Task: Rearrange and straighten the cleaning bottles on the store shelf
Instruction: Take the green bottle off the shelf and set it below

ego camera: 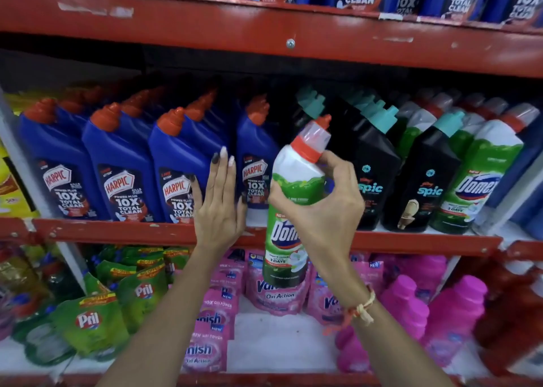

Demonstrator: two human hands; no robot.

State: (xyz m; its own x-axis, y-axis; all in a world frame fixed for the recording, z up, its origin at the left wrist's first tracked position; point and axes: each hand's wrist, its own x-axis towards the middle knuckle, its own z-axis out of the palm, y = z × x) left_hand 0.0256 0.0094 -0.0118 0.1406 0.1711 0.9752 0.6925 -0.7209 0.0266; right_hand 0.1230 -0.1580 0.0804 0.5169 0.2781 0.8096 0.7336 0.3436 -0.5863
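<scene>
My right hand point(326, 207) grips a green-and-white Domex bottle point(289, 210) with a red cap, held upright in front of the middle shelf, off the shelf board. My left hand point(219, 207) is flat, fingers straight, pressed against the side of a blue Harpic bottle point(179, 166) in a gap between Harpic bottles. Rows of blue Harpic bottles point(58, 163) fill the shelf's left half. Black Spic bottles point(429, 175) with teal caps stand to the right, then another Domex bottle point(482, 178).
A red metal shelf edge point(117, 231) runs under the bottles, and another red beam point(264, 31) passes above. Below lie green Pril pouches point(91, 319), pink Vanish pouches point(211, 322) and pink bottles point(458, 310). More Harpic bottles stand on the top shelf.
</scene>
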